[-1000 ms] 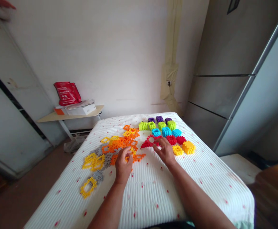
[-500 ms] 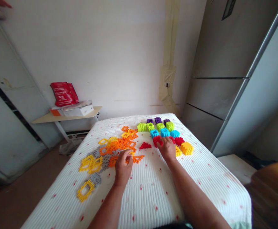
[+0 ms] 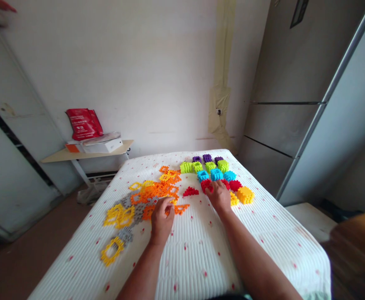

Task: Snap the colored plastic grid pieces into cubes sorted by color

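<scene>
My left hand (image 3: 162, 216) rests on the white mattress (image 3: 195, 250), fingers curled at the near edge of a heap of flat orange pieces (image 3: 160, 189); what it pinches is too small to name. My right hand (image 3: 219, 195) lies over the red cubes (image 3: 235, 185), fingers bent on a red piece (image 3: 206, 186). A loose red triangle (image 3: 190, 192) sits between the hands. Behind stand rows of blue cubes (image 3: 216, 174), green cubes (image 3: 205, 166) and purple cubes (image 3: 207, 158). Yellow cubes (image 3: 245, 194) lie right of my right hand.
Yellow frames (image 3: 118, 215) and grey pieces (image 3: 137, 208) spread left of the orange heap, one yellow frame (image 3: 110, 251) nearer me. A side shelf (image 3: 88, 152) with a red bag (image 3: 84, 123) and white box stands by the wall. A tall cabinet (image 3: 310, 108) is on the right.
My right hand has moved from the red triangle frame to the red cubes, and only a small red triangle is left lying there. My left hand has stayed at the orange heap.
</scene>
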Motion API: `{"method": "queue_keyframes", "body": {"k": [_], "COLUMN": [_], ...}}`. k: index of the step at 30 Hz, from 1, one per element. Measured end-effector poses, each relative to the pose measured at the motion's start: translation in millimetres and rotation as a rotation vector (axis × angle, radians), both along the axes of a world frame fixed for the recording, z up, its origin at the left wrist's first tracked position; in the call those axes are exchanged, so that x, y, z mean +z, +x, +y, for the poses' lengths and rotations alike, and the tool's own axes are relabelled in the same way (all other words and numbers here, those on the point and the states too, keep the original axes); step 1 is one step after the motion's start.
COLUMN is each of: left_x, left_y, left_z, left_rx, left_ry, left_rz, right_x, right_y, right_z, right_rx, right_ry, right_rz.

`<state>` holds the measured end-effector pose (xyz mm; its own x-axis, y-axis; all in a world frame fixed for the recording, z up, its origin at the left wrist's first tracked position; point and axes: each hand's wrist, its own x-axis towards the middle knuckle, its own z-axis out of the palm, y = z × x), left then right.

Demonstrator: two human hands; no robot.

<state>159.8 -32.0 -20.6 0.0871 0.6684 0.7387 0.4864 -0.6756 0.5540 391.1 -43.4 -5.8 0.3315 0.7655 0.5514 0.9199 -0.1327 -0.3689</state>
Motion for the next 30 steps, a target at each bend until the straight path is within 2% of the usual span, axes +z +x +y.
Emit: {"method": "queue_keyframes", "body": {"k": [5,7,10,12,15,18,24,30], "left_x": [-0.4,-0.4,1.1,2.4,3.1,1.5,-0.1,2.9], "left_y": [1,-1,-13,-27,-52,-70,-77,-51], "left_z": [0,1,5,8,11,10,5,-4], "left_rx": [0.004,0.018,0.108,0.213,0.365,0.446,0.446,0.296], "left_ry": [-0.006,-0.002,0.021,0.031,0.009,-0.032,-0.05,0.021], "left_rz": [-0.004,-0.006,-0.024,-0.057,-0.101,-0.115,-0.114,0.145], "right_x": [5.1,7.3,6.9,3.4,-3.5,-7.3,-8.5,-11.4], "right_y": [-5,-10,-21,-29,-40,-48,-51,-50], "right_z": [-5,-9,-14,-16,-17,-18,-21,-17], "right_rx": [0.021,0.103,0.312,0.428,0.566,0.667,0.701,0.707], "right_ry": [0.081,0.123,0.125,0.067,-0.102,-0.256,-0.313,-0.317], "right_rz": [0.03,0.027,-0.006,-0.021,-0.017,-0.043,0.007,0.075]}}
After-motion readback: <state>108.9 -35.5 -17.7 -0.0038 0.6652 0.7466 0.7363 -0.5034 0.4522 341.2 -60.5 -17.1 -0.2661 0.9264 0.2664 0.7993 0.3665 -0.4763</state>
